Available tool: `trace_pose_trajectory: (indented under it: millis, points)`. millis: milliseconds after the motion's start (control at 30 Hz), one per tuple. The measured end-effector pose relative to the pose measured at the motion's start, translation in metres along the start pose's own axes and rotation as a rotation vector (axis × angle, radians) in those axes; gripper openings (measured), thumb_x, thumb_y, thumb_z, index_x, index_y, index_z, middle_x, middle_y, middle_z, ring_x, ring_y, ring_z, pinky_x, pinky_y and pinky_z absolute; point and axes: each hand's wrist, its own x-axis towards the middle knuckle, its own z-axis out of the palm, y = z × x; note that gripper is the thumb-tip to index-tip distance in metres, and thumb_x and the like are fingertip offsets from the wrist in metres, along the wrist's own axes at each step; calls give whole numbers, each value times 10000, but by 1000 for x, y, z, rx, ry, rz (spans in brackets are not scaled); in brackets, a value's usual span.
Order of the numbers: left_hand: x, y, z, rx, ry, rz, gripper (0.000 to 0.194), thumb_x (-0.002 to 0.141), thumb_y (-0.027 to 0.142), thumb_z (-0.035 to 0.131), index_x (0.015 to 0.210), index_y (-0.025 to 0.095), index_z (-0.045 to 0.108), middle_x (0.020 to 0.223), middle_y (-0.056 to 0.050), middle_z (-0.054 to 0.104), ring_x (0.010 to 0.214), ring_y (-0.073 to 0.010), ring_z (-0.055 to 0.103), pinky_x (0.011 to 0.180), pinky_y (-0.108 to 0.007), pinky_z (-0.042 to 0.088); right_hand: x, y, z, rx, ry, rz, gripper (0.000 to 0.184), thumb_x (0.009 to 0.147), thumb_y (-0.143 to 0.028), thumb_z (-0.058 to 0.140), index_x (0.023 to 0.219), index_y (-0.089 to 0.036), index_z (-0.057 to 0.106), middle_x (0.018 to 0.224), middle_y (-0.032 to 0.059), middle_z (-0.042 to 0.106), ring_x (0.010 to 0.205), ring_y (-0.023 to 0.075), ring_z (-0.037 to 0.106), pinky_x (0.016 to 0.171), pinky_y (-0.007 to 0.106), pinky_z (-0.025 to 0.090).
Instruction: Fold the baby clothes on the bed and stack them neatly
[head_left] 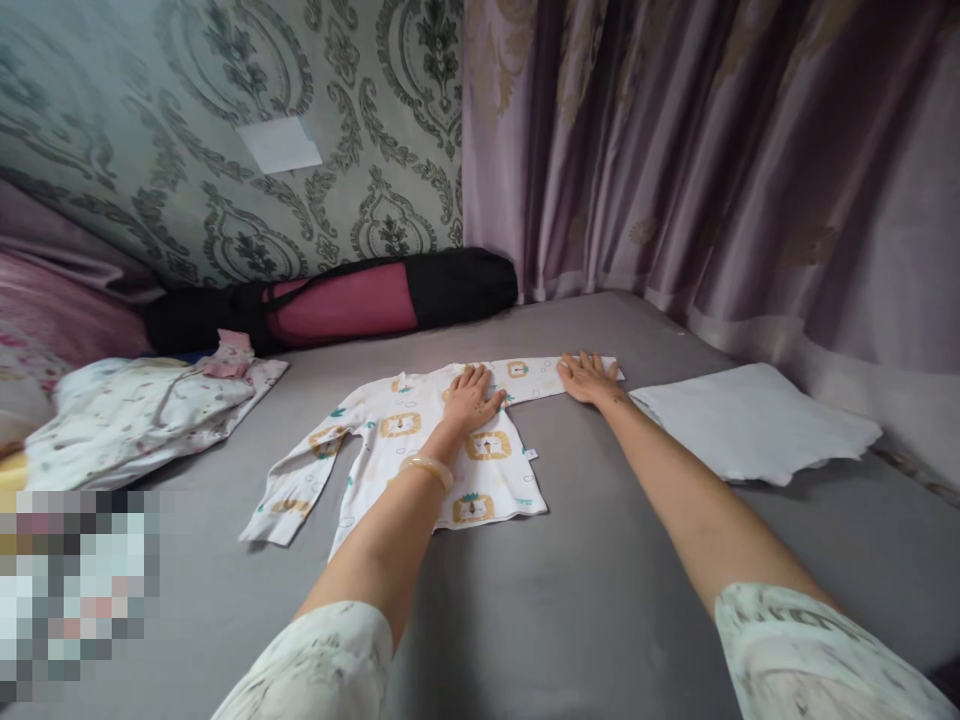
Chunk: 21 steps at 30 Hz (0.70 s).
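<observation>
A small white long-sleeved shirt printed with yellow lion faces lies spread on a grey bed sheet. My left hand rests flat on its upper chest near the right shoulder, fingers spread; a pale bangle circles that wrist. My right hand lies flat over the end of the sleeve stretched out to the right, fingers apart. The other sleeve angles down to the left, slightly creased. A small tag sticks out from the shirt's right side seam.
A pile of folded clothes lies at the left. Along the patterned wall stretches a black and dark pink long bag. White sheets lie to the right, near purple curtains. The lower left corner is pixelated.
</observation>
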Motion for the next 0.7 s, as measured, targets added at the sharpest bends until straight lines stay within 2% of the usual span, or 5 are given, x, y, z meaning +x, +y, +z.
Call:
trace_pose_trajectory:
  millis: [233, 333, 433, 533, 700]
  points:
    - [6, -3, -9, -107, -47, -38, 540, 943, 458, 426, 1411, 189, 427, 1554, -107, 348, 1452, -254, 257, 1176, -424, 206, -2, 6, -6, 27, 25, 22, 604, 993, -498, 158, 1515, -240, 315, 1591, 135, 244, 1467, 316, 171, 1121, 642, 124]
    - [-2, 5, -22, -149, 13, -49, 486, 929, 399, 488, 1346, 151, 490, 1467, -148, 447, 1361, -256, 405, 1113, -384, 325, -12, -5, -12, 28, 194, -121, 537, 987, -410, 323, 1466, -179, 397, 1536, 163, 348, 1425, 303, 278, 1136, 574, 163]
    - [-30, 27, -32, -139, 48, 59, 346, 909, 373, 537, 1188, 178, 603, 1211, -117, 617, 1162, -256, 562, 1000, -375, 425, -27, -25, -13, 92, 286, -466, 405, 952, -320, 466, 1320, -179, 563, 1355, 134, 561, 1266, 260, 479, 1092, 445, 294]
    - [-71, 56, -36, -159, -49, 177, 287, 875, 460, 592, 1003, 212, 657, 1018, -74, 656, 978, -229, 625, 874, -331, 474, -40, -45, -7, 132, 203, -751, 243, 930, -270, 531, 1104, -200, 686, 1168, 95, 659, 1117, 232, 561, 977, 361, 384]
    - [-131, 94, -41, -122, -209, 226, 360, 837, 500, 650, 1002, 181, 619, 979, -78, 644, 920, -222, 616, 804, -306, 471, -46, -58, 4, 75, 181, -872, 180, 938, -214, 545, 1025, -195, 700, 1061, 82, 675, 1050, 220, 564, 909, 327, 379]
